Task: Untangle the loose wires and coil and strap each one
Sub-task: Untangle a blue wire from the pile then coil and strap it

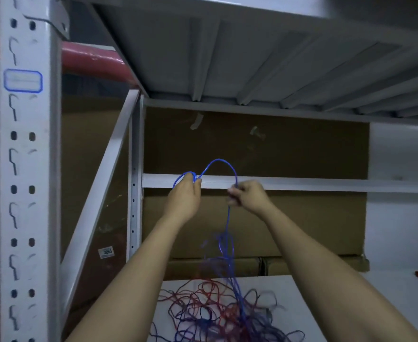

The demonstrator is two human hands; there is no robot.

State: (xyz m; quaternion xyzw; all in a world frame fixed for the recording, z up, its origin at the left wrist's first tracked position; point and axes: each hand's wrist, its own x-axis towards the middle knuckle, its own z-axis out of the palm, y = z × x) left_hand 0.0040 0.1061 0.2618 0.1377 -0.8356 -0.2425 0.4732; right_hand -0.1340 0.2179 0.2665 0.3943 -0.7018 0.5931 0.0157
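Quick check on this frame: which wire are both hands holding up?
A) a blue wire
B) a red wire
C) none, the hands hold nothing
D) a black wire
A: the blue wire arches between the left hand, which grips a few small loops of it, and the right hand, which pinches it; from there it hangs down to the tangled pile of wires on the white surface.

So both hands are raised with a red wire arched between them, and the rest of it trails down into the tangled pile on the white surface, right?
Not quite: the head view shows a blue wire, not a red one. It arches between the left hand and the right hand, then trails down into the tangled pile on the white surface.
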